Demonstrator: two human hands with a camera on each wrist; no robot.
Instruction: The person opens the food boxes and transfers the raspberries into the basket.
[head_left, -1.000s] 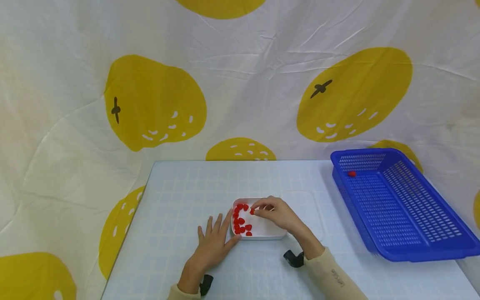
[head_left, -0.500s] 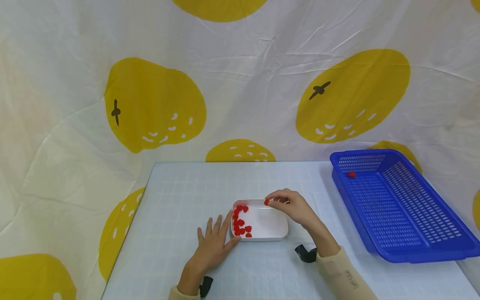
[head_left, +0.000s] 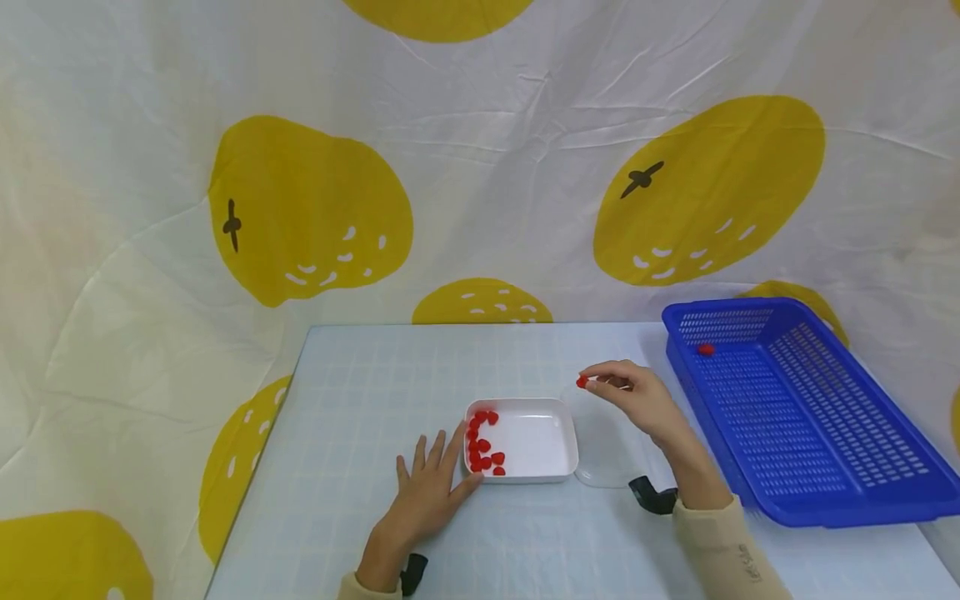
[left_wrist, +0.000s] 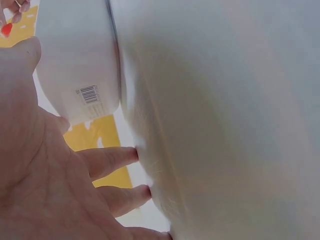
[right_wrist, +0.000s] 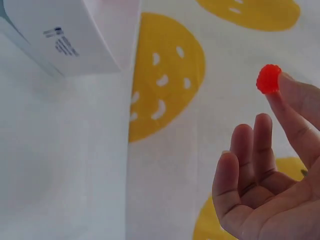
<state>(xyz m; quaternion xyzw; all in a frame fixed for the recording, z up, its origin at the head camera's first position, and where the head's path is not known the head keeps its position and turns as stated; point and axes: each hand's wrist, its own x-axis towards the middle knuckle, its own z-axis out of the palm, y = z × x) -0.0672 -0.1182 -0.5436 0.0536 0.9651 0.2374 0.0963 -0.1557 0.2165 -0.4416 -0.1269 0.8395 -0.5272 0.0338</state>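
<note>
Right hand (head_left: pixel 633 396): thumb and index pinch one small red bumpy raspberry-shaped piece (right_wrist: pixel 269 79), other fingers loosely bent per right wrist view. Piece is in the air, 1–2 o'clock of the white rounded-rectangular tray (head_left: pixel 536 442). Left hand (head_left: pixel 426 492): grasping nothing, fingers spread and fairly straight, at the tray's 8 o'clock, thumb and index at its wall. More red pieces (head_left: pixel 483 446) sit in the tray, bunched along its 9 o'clock side, roughly 10 round to 7. Clear rounded-rectangular plastic lid (head_left: pixel 609 458) lies just beside the tray at 3 o'clock, under the right hand. Farther out at 3: blue rectangular perforated plastic basket (head_left: pixel 787 433), a single red piece (head_left: pixel 706 350) near its 10 o'clock corner. All on a pale blue-white gridded tabletop (head_left: pixel 360 392); white sheet printed with yellow fruit (head_left: pixel 495 183) at 12.
</note>
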